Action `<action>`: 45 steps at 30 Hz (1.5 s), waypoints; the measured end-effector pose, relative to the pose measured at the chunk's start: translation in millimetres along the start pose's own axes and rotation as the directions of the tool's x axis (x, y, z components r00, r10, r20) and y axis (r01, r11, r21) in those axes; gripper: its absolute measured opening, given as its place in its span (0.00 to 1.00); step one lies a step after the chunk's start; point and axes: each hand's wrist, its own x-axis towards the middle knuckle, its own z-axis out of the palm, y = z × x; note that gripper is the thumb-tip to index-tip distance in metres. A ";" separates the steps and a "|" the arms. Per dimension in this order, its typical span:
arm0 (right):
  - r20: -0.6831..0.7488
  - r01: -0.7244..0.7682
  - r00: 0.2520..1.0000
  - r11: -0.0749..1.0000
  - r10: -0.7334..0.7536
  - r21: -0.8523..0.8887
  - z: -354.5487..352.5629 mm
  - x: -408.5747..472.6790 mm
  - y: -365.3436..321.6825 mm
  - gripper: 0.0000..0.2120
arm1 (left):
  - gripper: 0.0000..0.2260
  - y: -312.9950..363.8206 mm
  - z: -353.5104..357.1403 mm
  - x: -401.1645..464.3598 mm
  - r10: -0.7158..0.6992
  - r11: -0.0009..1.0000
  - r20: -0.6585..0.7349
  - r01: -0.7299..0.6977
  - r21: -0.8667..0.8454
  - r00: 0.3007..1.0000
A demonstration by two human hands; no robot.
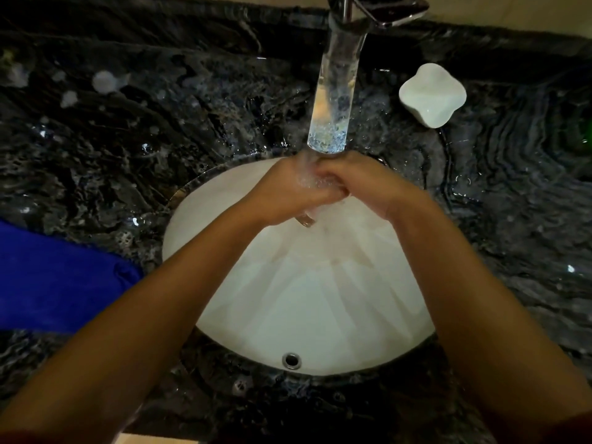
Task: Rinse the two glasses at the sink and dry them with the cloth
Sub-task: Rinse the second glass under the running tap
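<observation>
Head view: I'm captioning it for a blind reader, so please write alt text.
Two hands, the left hand and right hand, hold a clear glass together under water running from the tap into a white sink. A blue cloth lies left on the dark counter.

One glass [333, 100] — one cloth [54, 283]
</observation>
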 end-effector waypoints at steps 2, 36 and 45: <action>-0.025 0.032 0.999 0.998 -0.031 0.049 1.3 -0.3 2.4 0.08 | 0.14 -4.5 -2.9 -0.6 -0.050 0.970 0.036 0.057 -0.236 0.998; -0.473 0.251 0.818 0.942 -0.329 -0.221 88.5 -8.6 62.2 0.18 | 0.08 -39.4 24.1 4.1 -0.454 0.376 0.080 0.273 -0.886 0.887; -0.266 0.458 0.807 0.843 -0.527 -0.283 40.0 -6.7 66.9 0.28 | 0.20 -40.9 5.8 -2.2 -0.394 0.400 0.243 0.403 -0.823 0.887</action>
